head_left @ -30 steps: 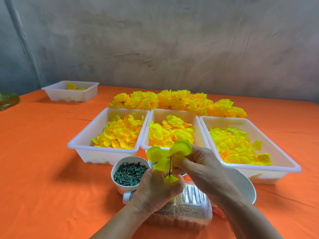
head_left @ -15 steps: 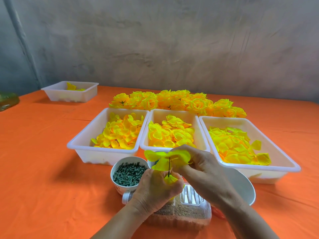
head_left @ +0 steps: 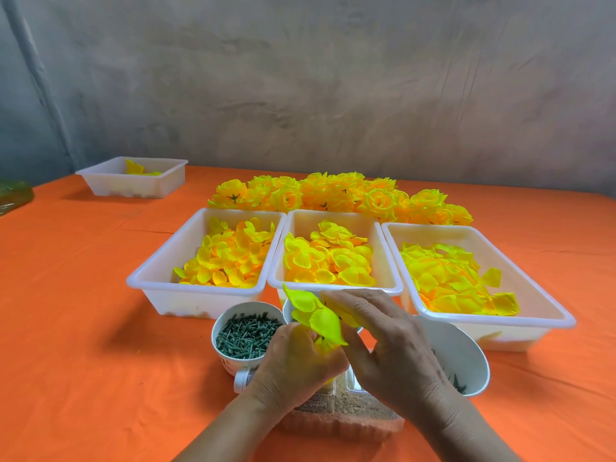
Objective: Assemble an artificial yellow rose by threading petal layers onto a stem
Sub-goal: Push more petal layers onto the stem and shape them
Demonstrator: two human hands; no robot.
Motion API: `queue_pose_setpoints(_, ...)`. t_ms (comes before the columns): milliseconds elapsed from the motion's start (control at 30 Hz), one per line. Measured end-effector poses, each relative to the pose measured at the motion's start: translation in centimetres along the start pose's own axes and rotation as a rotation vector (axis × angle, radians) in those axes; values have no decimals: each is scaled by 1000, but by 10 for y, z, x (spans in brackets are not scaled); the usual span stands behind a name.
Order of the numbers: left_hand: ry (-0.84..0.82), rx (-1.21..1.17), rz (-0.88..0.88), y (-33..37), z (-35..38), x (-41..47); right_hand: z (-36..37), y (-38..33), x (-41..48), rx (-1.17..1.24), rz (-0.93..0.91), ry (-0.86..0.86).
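Pinching petal layer; right hand

The yellow fabric petal layer was motion-blurred, its base buried in the curled left hand. The right hand hid its own grip and part of a round white bowl. A glossy green object was cut off by the left edge.

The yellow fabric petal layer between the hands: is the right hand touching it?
Touching. The head view shows the right hand curling its fingers over the yellow fabric petal layer, no gap, while the left hand grips the yellow bud beneath.
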State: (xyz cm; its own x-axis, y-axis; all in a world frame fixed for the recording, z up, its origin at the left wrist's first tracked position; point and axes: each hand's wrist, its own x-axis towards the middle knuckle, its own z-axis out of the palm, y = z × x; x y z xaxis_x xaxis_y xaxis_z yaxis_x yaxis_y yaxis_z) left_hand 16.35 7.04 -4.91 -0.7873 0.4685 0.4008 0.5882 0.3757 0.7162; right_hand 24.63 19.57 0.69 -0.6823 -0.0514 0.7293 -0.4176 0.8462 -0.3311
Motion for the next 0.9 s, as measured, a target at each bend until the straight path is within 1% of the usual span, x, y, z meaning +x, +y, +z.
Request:
queue_pose_setpoints(67,-28,-19,16,0,0,0,2,0,-2,2,22,10)
queue_pose_setpoints(133,-49,71,30,2,-2,-1,5,1,-3,-18,35,17)
queue_pose_setpoints(233,-19,35,-25,8,-7,-3,8,4,-6,-76,17,-17)
queue_pose_setpoints(300,-32,137,54,14,-10,-3,9,7,-10,-133,-18,-52)
queue_pose_setpoints(333,-69,138,42,17,-14,-3,9,9,-11,-155,-28,-69)
queue_pose_setpoints(433,-273,-21,-13,19,-30,3,8,11,-14,-182,-44,-102)
queue_pose_setpoints(500,-377,-32,-56,8,-49,4,7,10,-15,-164,-41,-120)
queue_pose_setpoints(600,-430,35,-189,-4,-87,2,5,10,-14,-155,-10,-135)
queue_pose_setpoints(667,-374,41,-290,-2,-102,1,6,10,-15,-148,22,-122)
queue_pose_setpoints(767,-252,-105,-360,6,-107,2,6,7,-17,-120,100,-105)
queue_pose_setpoints(833,-246,-256,-398,13,-106,1,6,6,-17,-108,149,-104)
queue_pose_setpoints(900,-256,-474,-476,25,-104,0,5,5,-17,-101,182,-113)
